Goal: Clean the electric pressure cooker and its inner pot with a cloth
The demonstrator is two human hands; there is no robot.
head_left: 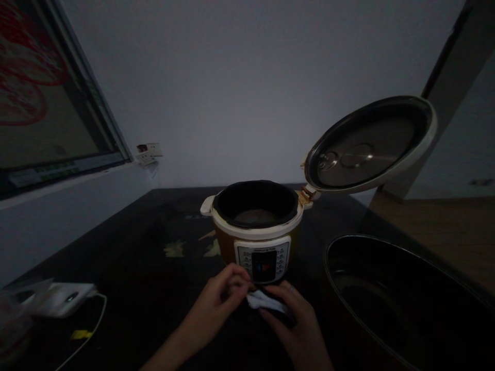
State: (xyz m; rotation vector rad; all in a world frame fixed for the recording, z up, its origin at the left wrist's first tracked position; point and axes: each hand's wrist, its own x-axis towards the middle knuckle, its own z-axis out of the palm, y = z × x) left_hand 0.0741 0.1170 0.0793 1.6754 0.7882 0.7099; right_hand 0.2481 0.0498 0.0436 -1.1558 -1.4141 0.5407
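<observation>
In front of the electric pressure cooker, a small bunched white cloth [265, 300] lies between my hands; dark material shows along its edge. My right hand [299, 319] grips it between thumb and fingers. At its left end my left hand [222, 296] has its fingers curled and the thumb and fingertips pinched together at the cloth. The pressure cooker [257, 230] is white and brownish gold, with a button panel [263, 260] facing me. Its hinged lid [367, 147] stands raised to the right, and a dark inner pot [255, 206] shows inside.
A large dark oval pot [340, 288] stands at the right on the black table [135, 242]. To the left lie a white power strip [64, 299] with a cord and a yellow tag [81, 334]. A wall socket [149, 153] sits behind, beside a window.
</observation>
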